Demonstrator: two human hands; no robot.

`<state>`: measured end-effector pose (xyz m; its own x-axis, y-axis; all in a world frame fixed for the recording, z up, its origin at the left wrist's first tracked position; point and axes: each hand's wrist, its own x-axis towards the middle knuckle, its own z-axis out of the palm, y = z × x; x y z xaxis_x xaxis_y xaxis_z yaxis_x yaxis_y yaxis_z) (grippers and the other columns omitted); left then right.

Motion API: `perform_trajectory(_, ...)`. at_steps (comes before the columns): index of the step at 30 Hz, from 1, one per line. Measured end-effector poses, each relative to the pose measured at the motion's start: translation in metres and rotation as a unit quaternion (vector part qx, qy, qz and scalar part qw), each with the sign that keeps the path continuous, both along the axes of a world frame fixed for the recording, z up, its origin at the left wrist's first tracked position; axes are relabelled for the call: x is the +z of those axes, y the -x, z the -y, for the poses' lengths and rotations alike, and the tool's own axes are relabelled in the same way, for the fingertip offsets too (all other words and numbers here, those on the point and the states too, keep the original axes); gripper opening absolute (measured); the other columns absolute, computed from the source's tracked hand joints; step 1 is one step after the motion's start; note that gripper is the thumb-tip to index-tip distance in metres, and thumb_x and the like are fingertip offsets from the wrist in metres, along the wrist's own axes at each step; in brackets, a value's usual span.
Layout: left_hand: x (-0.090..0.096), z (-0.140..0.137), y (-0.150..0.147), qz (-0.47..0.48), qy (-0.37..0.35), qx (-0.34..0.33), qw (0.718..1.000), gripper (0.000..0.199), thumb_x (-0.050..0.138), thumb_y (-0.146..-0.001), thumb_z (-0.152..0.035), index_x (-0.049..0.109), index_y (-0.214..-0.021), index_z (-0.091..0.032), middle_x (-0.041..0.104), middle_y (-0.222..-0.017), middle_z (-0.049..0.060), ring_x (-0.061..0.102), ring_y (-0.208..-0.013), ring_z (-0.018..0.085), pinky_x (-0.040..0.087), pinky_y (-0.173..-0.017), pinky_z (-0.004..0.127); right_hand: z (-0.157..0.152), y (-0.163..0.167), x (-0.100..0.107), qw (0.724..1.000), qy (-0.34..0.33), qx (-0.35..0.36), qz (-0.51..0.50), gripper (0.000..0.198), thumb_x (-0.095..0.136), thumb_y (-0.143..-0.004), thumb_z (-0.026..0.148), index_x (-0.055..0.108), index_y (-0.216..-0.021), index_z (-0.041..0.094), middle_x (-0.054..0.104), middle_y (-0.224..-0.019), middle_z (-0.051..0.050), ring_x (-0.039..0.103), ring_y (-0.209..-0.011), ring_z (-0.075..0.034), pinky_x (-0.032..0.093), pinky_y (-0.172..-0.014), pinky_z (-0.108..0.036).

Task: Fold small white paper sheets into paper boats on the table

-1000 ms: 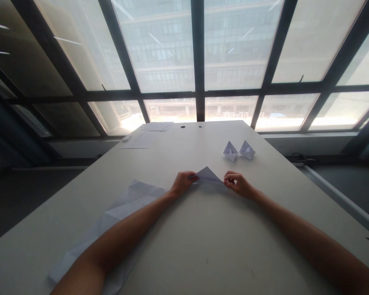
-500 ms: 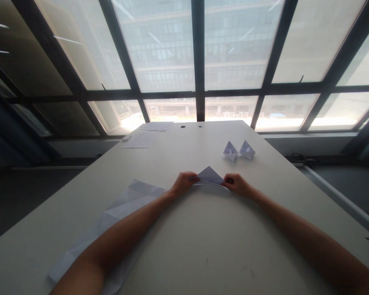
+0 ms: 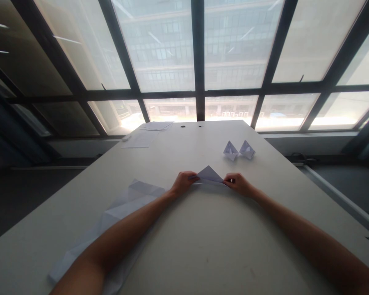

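Between my two hands is a sheet of white paper [image 3: 209, 173] folded into a triangle, its point facing the window and its lower flap bent along the near edge. My left hand [image 3: 184, 181] pinches the left corner, fingers closed. At the right corner, my right hand [image 3: 237, 184] grips the paper between thumb and fingers. Two folded paper boats [image 3: 230, 151] stand side by side on the table, a little beyond my right hand.
Large creased paper [image 3: 119, 215] lies on the white table [image 3: 178, 246], partly under my left forearm. Flat paper sheets [image 3: 137, 140] rest at the far left. Two dark round holes are near the far edge, with framed windows [image 3: 169, 45] behind.
Both hands keep hold of the folded paper in nearly the same place. The lower flap at the near edge has shifted slightly and sits closer to the fold.
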<state>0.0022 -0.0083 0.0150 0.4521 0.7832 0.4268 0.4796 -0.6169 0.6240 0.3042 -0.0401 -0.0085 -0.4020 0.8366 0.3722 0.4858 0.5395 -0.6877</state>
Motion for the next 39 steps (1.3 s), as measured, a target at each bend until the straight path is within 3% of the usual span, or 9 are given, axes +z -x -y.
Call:
perform_trajectory(7, -0.001, 0.002, -0.001, 0.012, 0.007, 0.007, 1.0, 0.028, 0.065, -0.087, -0.043, 0.076, -0.085, -0.018, 0.075, -0.081, 0.004, 0.066, -0.073, 0.017, 0.047, -0.069, 0.025, 0.003, 0.002, 0.001, 1.0, 0.002, -0.014, -0.003, 0.027, 0.063, -0.085, 0.038, 0.065, -0.068, 0.017, 0.058, -0.063, 0.0, 0.048, -0.06, -0.013, 0.037, -0.058, -0.025)
perform_trajectory(15, -0.002, 0.003, 0.001, -0.017, 0.02, 0.018, 0.999, 0.03, 0.063, -0.09, -0.043, 0.077, -0.091, -0.016, 0.073, -0.075, 0.002, 0.062, -0.067, 0.014, 0.043, -0.064, 0.022, 0.005, 0.005, 0.002, 1.0, 0.021, 0.009, -0.008, 0.039, 0.06, -0.088, 0.049, 0.062, -0.065, 0.017, 0.056, -0.061, 0.0, 0.044, -0.059, -0.013, 0.034, -0.056, -0.025)
perform_trajectory(21, 0.0, 0.006, -0.003, -0.05, -0.082, 0.045, 0.994, 0.027, 0.07, -0.085, -0.032, 0.072, -0.11, -0.022, 0.074, -0.095, 0.005, 0.066, -0.087, 0.02, 0.046, -0.082, 0.029, 0.005, 0.006, 0.0, 0.999, 0.032, 0.008, -0.011, 0.038, 0.061, -0.086, 0.047, 0.061, -0.063, 0.017, 0.054, -0.059, 0.001, 0.044, -0.058, -0.012, 0.033, -0.055, -0.025)
perform_trajectory(24, 0.0, 0.007, -0.006, -0.069, -0.104, 0.04, 0.991, 0.024, 0.071, -0.085, -0.032, 0.071, -0.107, -0.023, 0.074, -0.09, 0.004, 0.066, -0.084, 0.019, 0.045, -0.087, 0.031, 0.006, 0.009, -0.002, 0.998, 0.053, 0.002, -0.02, 0.036, 0.063, -0.085, 0.047, 0.062, -0.063, 0.017, 0.054, -0.056, 0.002, 0.044, -0.056, -0.012, 0.032, -0.053, -0.024)
perform_trajectory(29, -0.001, 0.006, -0.005, -0.074, -0.077, 0.037, 0.994, 0.018, 0.071, -0.085, -0.037, 0.073, -0.084, -0.019, 0.07, -0.071, 0.003, 0.062, -0.066, 0.017, 0.046, -0.078, 0.032, 0.009, 0.014, 0.003, 0.998, 0.055, 0.015, -0.025, 0.039, 0.061, -0.087, 0.049, 0.063, -0.064, 0.017, 0.055, -0.059, 0.001, 0.045, -0.058, -0.012, 0.034, -0.055, -0.025)
perform_trajectory(34, -0.003, 0.003, -0.002, -0.041, -0.042, 0.048, 0.997, 0.027, 0.068, -0.085, -0.043, 0.074, -0.081, -0.017, 0.069, -0.071, 0.005, 0.061, -0.064, 0.018, 0.045, -0.066, 0.03, 0.015, 0.011, 0.016, 0.996, 0.065, 0.065, -0.021, 0.055, 0.043, -0.096, 0.057, 0.059, -0.061, 0.017, 0.058, -0.068, -0.003, 0.048, -0.062, -0.014, 0.038, -0.061, -0.027)
perform_trajectory(39, -0.006, 0.002, 0.0, -0.011, 0.01, 0.055, 0.998, 0.03, 0.067, -0.085, -0.045, 0.072, -0.082, -0.016, 0.068, -0.071, 0.003, 0.059, -0.067, 0.016, 0.043, -0.063, 0.026, 0.019, 0.01, 0.021, 0.993, 0.06, 0.102, -0.014, 0.04, 0.066, -0.084, 0.057, 0.07, -0.087, 0.017, 0.062, -0.085, -0.005, 0.051, -0.069, -0.015, 0.039, -0.06, -0.026)
